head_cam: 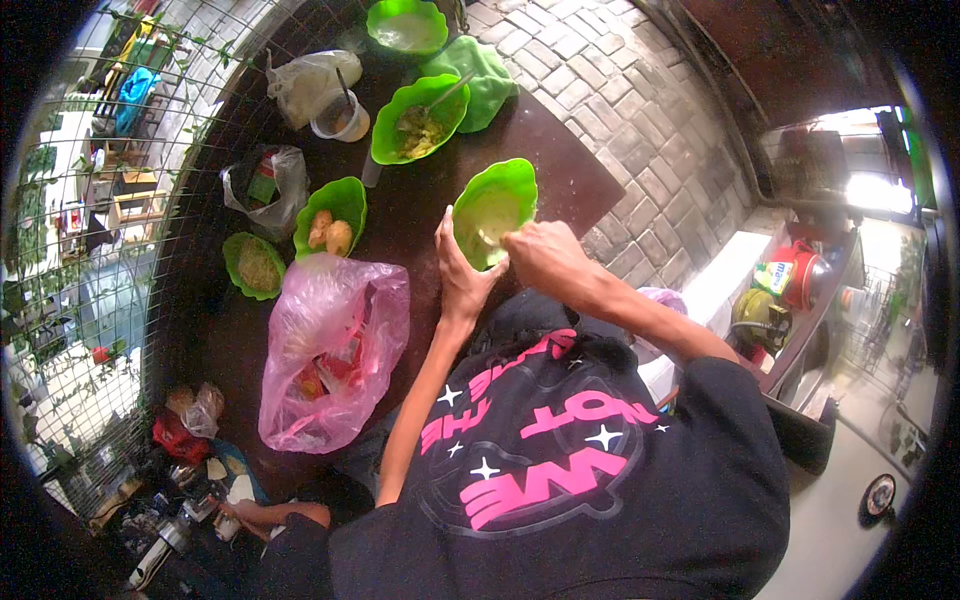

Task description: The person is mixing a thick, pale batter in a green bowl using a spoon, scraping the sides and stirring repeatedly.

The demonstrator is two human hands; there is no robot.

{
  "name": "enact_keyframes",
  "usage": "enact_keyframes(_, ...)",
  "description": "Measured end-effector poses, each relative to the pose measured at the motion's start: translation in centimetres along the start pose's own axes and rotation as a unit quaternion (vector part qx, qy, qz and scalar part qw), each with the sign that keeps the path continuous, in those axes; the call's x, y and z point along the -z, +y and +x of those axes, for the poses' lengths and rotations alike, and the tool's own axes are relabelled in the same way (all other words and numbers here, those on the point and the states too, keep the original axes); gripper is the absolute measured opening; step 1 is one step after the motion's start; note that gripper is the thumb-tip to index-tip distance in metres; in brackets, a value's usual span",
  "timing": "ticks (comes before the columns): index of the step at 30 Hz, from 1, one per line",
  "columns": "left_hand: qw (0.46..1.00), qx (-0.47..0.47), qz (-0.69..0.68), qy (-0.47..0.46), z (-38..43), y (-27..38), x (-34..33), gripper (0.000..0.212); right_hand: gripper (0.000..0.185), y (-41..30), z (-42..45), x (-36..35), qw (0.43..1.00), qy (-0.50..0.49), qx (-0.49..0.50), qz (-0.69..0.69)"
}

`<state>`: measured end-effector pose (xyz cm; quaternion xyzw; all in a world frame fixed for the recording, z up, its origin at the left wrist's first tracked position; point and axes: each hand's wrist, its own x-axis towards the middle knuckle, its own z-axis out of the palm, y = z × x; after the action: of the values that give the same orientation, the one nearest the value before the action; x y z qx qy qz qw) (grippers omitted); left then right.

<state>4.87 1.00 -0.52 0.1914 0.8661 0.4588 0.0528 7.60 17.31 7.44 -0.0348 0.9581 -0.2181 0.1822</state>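
Note:
My left hand [463, 274] cups the near left side of a green leaf-shaped bowl [521, 180] that holds a pale, creamy mixture. In my right hand [547, 255], closed over the bowl's near right rim, is what looks like a spoon [487, 238], its tip in the mixture. Beyond it, a similar green bowl [384, 135] contains a yellowish mashed food and a spoon. Two brownish, rounded food pieces [330, 232] lie in the green bowl on the left, beside a smaller green bowl [255, 266] of pale crumbs or grains.
On the dark brown table [555, 150] are a pink plastic bag [330, 360], a clear plastic cup [341, 120], clear bags [270, 187], a green cloth [480, 82] and another green bowl [407, 26]. Wire mesh runs along the left. Another person's hand [255, 514] shows at lower left.

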Motion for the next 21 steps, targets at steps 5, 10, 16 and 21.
enact_keyframes(5,0.999,-0.033,0.009,0.017,0.0,0.0,-0.1,0.115,0.010,1.2,1.0,-1.4,0.998,0.040,0.044,-0.023)
enact_keyframes(10,1.000,-0.009,0.001,-0.002,0.1,0.2,-0.1,0.116,0.012,1.2,0.3,-0.1,0.998,0.019,0.032,-0.046)
enact_keyframes(16,0.999,-0.022,-0.014,0.027,0.1,0.2,0.0,0.114,0.012,1.4,1.0,-2.1,0.998,0.021,0.041,-0.034)
enact_keyframes(21,1.000,0.006,-0.009,0.005,0.3,0.6,-0.2,0.114,0.012,1.0,0.6,0.6,0.998,0.008,0.010,-0.056)
